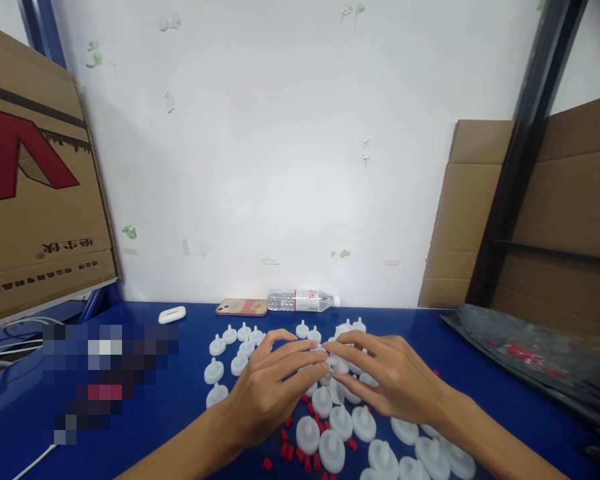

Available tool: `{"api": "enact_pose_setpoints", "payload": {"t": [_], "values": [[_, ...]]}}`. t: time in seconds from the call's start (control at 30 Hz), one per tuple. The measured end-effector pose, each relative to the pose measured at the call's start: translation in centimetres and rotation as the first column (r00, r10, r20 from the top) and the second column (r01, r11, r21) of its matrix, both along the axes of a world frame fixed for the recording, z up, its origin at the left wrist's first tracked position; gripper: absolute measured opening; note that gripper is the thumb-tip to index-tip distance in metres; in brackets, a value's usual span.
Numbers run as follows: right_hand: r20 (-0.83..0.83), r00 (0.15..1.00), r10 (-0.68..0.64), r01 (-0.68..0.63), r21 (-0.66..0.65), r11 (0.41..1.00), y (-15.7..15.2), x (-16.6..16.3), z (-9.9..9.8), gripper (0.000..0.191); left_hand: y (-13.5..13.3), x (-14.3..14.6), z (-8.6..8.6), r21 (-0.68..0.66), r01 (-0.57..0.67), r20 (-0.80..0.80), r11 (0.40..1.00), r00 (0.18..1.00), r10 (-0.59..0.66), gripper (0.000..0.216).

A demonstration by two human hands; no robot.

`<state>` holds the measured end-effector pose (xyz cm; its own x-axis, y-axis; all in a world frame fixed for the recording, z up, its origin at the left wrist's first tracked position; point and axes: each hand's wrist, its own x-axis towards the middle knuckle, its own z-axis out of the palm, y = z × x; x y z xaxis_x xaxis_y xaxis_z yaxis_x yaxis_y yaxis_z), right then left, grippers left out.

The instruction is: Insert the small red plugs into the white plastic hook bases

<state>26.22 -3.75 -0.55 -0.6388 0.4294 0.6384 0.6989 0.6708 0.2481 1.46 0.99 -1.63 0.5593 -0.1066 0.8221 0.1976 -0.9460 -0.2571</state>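
Left hand [265,383] and right hand [390,370] converge, fingertips close together, above white stemmed discs [308,435] on the blue table [183,393]; fingers loosely curled, partly spread; cannot tell whether either grips a disc. Discs spread left, far and near right; red pieces [284,451] lie among nearer ones; clear bottle [300,301] far, right of phone [241,307]

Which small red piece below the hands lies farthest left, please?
The red piece near the picture's bottom edge, lying apart, left of all the others.
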Motion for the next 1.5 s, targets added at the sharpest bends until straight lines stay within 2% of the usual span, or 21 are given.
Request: {"api": "enact_pose_setpoints", "payload": {"t": [0.33, 0.5, 0.6, 0.77, 1.03, 1.13, 1.33, 1.5], "values": [[0.002, 1.0, -0.005, 0.005, 0.021, 1.0, 0.0, 0.0, 0.1, 0.035, 0.1, 0.1, 0.0, -0.027, -0.01, 0.001, 1.0, 1.0, 0.01, 0.026], [0.02, 0.999, -0.027, 0.024, 0.111, 0.993, 0.1, 0.1, -0.4, 0.04, 0.1, 0.1, -0.2, -0.039, -0.009, -0.004, 0.999, 1.0, 0.009, 0.026], [0.013, 0.999, -0.031, 0.028, 0.155, 0.988, 0.2, 0.2, -0.5, 0.04, 0.1, 0.1, -0.2, -0.056, -0.054, 0.004, 0.997, 0.999, 0.054, 0.023], [0.008, 1.0, -0.025, 0.024, 0.104, 0.994, 0.3, 0.2, -0.3, 0.037, 0.0, 0.5, 0.0, -0.071, -0.116, 0.026, 0.991, 0.993, 0.118, 0.018], [-0.023, 0.999, 0.049, -0.046, 0.101, 0.994, 0.1, 0.1, -0.6, 0.039, 0.5, 1.0, -0.5, -0.058, -0.247, -0.069, 0.967, 0.968, 0.243, 0.017], [-0.029, 0.997, 0.064, -0.061, 0.118, 0.991, 0.0, 0.0, -0.5, 0.039, 0.3, 1.1, -0.6, -0.08, -0.238, -0.105, 0.968, 0.968, 0.229, 0.011], [-0.053, 0.991, 0.12, -0.113, 0.119, 0.986, -0.2, -0.3, -0.4, 0.039, -0.5, 1.2, -0.3, -0.211, -0.218, -0.158, 0.953, 0.97, 0.187, 0.018], [-0.055, 0.993, 0.1, -0.096, 0.074, 0.993, -0.4, -0.3, -0.8, 0.043, -0.8, 1.4, -0.4, -0.255, -0.195, -0.177, 0.947, 0.972, 0.153, 0.022]]}}
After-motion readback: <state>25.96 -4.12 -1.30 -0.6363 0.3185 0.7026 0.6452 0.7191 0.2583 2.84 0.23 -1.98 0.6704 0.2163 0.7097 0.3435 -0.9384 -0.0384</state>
